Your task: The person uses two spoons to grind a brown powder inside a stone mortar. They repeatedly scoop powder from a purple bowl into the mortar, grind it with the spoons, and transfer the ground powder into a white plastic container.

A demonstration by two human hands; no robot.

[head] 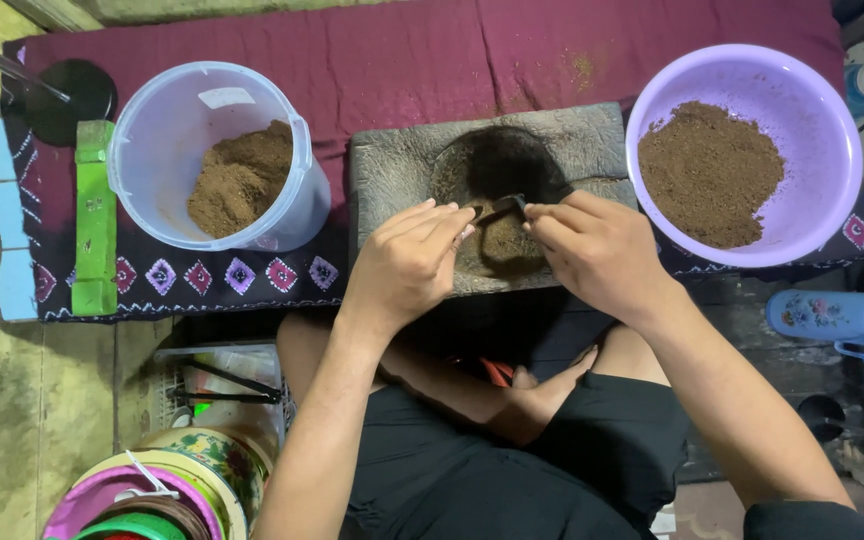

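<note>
My left hand [404,262] and right hand [597,250] meet over the hollow of the grey stone block [392,160], each grip pinched shut on an end of a small dark strip [500,207] held just above the brown powder [508,243] in that hollow. To my left, a clear plastic tub [167,110] lies tilted on the maroon cloth [392,55]. To my right sits a purple bowl [832,130]; both hold more brown powder.

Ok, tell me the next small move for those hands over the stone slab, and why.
Probably press the small dark piece down into the brown powder in the stone slab hollow. Both the left hand and right hand pinch it just above that heap, so it looks ready.
</note>
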